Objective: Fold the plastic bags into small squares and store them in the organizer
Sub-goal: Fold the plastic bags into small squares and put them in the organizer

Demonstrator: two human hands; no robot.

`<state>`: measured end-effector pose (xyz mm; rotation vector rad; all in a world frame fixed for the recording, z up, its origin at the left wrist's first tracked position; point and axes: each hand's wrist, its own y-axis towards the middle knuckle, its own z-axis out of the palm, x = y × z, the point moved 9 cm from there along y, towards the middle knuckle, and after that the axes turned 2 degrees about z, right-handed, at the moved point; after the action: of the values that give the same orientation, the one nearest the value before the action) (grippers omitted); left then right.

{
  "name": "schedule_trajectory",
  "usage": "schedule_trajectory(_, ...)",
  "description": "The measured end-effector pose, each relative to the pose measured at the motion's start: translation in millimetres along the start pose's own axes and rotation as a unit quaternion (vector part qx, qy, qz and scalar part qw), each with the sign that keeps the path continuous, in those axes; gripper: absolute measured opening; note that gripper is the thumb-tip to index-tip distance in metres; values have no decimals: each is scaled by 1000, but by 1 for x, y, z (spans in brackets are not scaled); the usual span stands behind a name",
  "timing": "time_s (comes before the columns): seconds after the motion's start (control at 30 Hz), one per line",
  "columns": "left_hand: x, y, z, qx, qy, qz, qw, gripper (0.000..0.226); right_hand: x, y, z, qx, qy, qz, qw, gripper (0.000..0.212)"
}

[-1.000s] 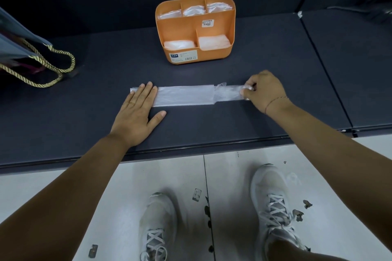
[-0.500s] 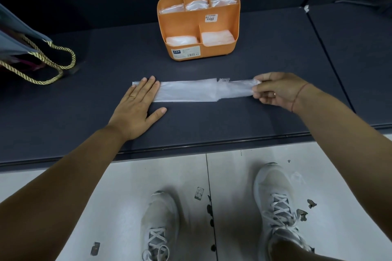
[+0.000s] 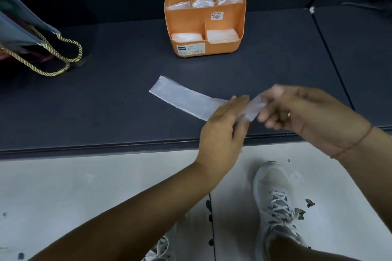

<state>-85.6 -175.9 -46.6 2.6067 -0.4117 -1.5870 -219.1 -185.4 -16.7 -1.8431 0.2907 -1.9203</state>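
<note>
A clear plastic bag, folded into a long narrow strip, lies slanted on the dark table. Its far-left end is free; its near-right end is lifted between my hands. My right hand is blurred and pinches that lifted end. My left hand is at the same end, fingers against the strip beside the right hand. The orange organizer stands upright at the back of the table. Its three rear and two front compartments all hold folded clear bags.
A grey tote bag with gold rope handles sits at the table's far left. The table's front edge runs across the middle of the view. Below it are a pale floor and my white sneakers. A seam between tabletops lies at the right.
My left hand left the strip's left end and moved right to meet my right hand. The strip swung from straight across to slanted, and its right end is lifted off the table.
</note>
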Motion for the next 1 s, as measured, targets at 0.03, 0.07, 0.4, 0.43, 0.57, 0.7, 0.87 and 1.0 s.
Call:
schedule_trajectory(0.03, -3, 0, -5, 7, -44, -25, 999, 30, 6, 5, -4, -4, 22, -25, 999, 36)
schedule_trajectory(0.07, -1, 1, -9, 13, -83, -58, 995, 27, 9, 13, -9, -5, 37, -42, 998, 33)
schedule_trajectory(0.4, 55, 20, -54, -60, -398, -291, 868, 25, -51, 94, 61, 225, -121, 51, 965, 35)
schedule_trajectory(0.43, 63, 19, -58, -71, -399, -302, 863, 25, -53, 97, 61, 203, -152, 51, 966, 26)
schedule_trajectory(0.57, 108, 16, -67, -103, -361, -368, 851, 23, -58, 99, 56, 88, -255, 31, 963, 13)
schedule_trajectory(0.7, 138, 16, -86, -146, -301, -405, 851, 17, -58, 96, 53, 22, -298, 3, 954, 15)
schedule_trajectory(0.87, 149, 25, -107, -200, -242, -385, 868, 14, -62, 95, 45, -56, -294, -21, 954, 11)
schedule_trajectory(1.0, 121, 25, -138, -269, -27, -234, 934, 29, -64, 95, 45, -59, -309, -26, 949, 13)
